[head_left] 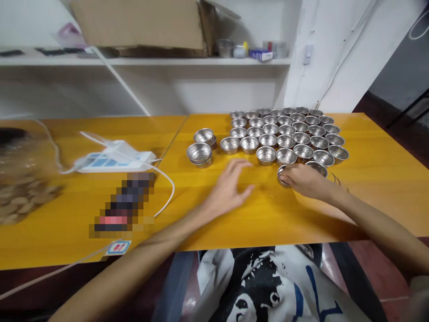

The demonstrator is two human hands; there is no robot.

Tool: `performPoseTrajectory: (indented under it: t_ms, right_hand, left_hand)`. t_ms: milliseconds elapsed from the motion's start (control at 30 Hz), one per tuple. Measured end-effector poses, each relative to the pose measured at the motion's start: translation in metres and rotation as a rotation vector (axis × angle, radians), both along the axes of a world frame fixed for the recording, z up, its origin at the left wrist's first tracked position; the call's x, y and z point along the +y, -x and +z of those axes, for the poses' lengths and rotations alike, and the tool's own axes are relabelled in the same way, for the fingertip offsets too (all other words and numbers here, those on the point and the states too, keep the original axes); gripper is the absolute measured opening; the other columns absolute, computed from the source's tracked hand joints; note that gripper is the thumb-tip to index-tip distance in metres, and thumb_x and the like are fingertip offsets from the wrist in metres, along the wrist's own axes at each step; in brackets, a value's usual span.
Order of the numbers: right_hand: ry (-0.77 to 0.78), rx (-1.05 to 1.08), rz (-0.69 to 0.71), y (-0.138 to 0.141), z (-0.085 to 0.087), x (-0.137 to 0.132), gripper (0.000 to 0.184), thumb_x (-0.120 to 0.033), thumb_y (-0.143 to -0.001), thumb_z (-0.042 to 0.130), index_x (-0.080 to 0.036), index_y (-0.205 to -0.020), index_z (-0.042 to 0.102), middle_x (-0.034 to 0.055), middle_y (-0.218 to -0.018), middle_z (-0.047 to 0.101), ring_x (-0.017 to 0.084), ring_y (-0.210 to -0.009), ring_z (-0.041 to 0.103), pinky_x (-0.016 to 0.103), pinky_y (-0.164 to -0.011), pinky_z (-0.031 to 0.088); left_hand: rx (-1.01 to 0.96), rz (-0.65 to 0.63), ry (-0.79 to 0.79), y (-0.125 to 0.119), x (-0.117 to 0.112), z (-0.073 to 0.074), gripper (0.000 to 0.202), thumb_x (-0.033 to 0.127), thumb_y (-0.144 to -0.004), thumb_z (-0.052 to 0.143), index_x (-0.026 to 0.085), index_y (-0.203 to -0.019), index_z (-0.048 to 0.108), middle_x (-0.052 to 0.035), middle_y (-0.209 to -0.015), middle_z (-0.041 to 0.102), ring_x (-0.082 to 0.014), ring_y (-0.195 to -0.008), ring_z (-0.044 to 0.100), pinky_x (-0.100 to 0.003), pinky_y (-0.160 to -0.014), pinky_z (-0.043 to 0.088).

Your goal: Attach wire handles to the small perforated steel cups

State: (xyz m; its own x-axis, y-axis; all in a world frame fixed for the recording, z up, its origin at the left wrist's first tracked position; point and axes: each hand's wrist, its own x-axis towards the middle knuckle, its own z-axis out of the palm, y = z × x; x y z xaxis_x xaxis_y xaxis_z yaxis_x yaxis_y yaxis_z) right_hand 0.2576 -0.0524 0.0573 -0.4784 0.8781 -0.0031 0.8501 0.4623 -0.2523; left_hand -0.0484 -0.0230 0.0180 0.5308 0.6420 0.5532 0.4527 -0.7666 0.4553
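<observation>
My right hand [304, 180] is closed on the rim of a small perforated metal cup [281, 178] at the front of the group, with its fingertips down inside the cup. Another perforated cup [317, 168] is partly hidden behind that hand. Several more such cups [286, 142] stand upright in close rows behind it, open side up. Over the table to the left, my left hand [229, 185] is open, fingers apart and holding nothing. Two small stacks of the same cups [199, 153] stand beyond it.
On the left lie a white power strip [117, 156] with cables, a pixelated dark object [125, 201] and a clear bag of brown pieces [25, 194]. A shelf [150, 61] at the back holds a cardboard box [140, 27]. The yellow table's [214, 239] front edge is near my lap.
</observation>
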Motion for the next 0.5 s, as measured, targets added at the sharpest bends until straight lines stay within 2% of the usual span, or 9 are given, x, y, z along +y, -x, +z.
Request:
performPoseTrajectory:
  t_ms: [67, 133, 200, 300, 367, 500]
  right_hand:
    - [0.069, 0.115, 0.138, 0.009, 0.0, -0.008, 0.031, -0.016, -0.115, 0.053, -0.017, -0.092, 0.074, 0.0087, -0.098, 0.075, 0.02, -0.088, 0.067, 0.033, -0.081, 0.046]
    - [0.141, 0.227, 0.268, 0.015, 0.001, -0.019, 0.025, -0.016, -0.115, 0.055, -0.018, -0.103, 0.077, 0.0088, -0.111, 0.077, 0.019, -0.095, 0.069, 0.033, -0.086, 0.049]
    - [0.193, 0.257, 0.3, 0.018, 0.005, -0.028, 0.018, -0.013, -0.111, 0.061, -0.018, -0.109, 0.078, 0.009, -0.119, 0.077, 0.02, -0.099, 0.07, 0.033, -0.087, 0.049]
    - [0.203, 0.194, 0.263, 0.02, 0.013, -0.03, 0.012, -0.013, -0.108, 0.069, -0.018, -0.099, 0.076, 0.0067, -0.107, 0.076, 0.019, -0.089, 0.066, 0.032, -0.079, 0.043]
    - [0.163, 0.161, 0.266, 0.022, 0.018, -0.028, 0.019, -0.02, -0.112, 0.067, -0.018, -0.095, 0.074, 0.0052, -0.102, 0.074, 0.017, -0.083, 0.062, 0.031, -0.073, 0.036]
    - [-0.026, 0.093, 0.256, 0.029, 0.02, -0.025, 0.034, -0.039, -0.12, 0.057, -0.019, -0.098, 0.074, 0.0067, -0.104, 0.069, 0.017, -0.08, 0.056, 0.032, -0.069, 0.026]
  left_hand:
    - [0.047, -0.136, 0.195, -0.034, -0.011, -0.011, 0.084, 0.041, -0.091, 0.09, 0.023, -0.161, 0.047, -0.0189, -0.154, 0.066, -0.0384, -0.14, 0.069, -0.06, -0.115, 0.061]
    - [0.031, -0.188, 0.275, -0.056, -0.015, -0.021, 0.096, 0.035, -0.083, 0.097, 0.023, -0.162, 0.045, -0.0206, -0.156, 0.067, -0.0417, -0.143, 0.068, -0.062, -0.116, 0.061]
    - [-0.012, -0.216, 0.305, -0.065, -0.016, -0.028, 0.091, 0.025, -0.083, 0.093, 0.024, -0.161, 0.047, -0.0177, -0.152, 0.07, -0.0396, -0.138, 0.072, -0.059, -0.115, 0.062]
    - [-0.061, -0.238, 0.318, -0.06, -0.016, -0.028, 0.085, 0.018, -0.083, 0.087, 0.023, -0.159, 0.049, -0.0149, -0.146, 0.074, -0.0349, -0.129, 0.078, -0.052, -0.11, 0.065]
    - [-0.088, -0.227, 0.311, -0.055, -0.017, -0.026, 0.078, 0.021, -0.082, 0.087, 0.022, -0.153, 0.055, -0.0143, -0.143, 0.076, -0.0342, -0.126, 0.079, -0.051, -0.11, 0.065]
    - [-0.159, -0.174, 0.318, -0.05, -0.016, -0.021, 0.07, 0.023, -0.077, 0.089, 0.023, -0.142, 0.063, -0.0115, -0.134, 0.08, -0.0327, -0.118, 0.081, -0.05, -0.108, 0.065]
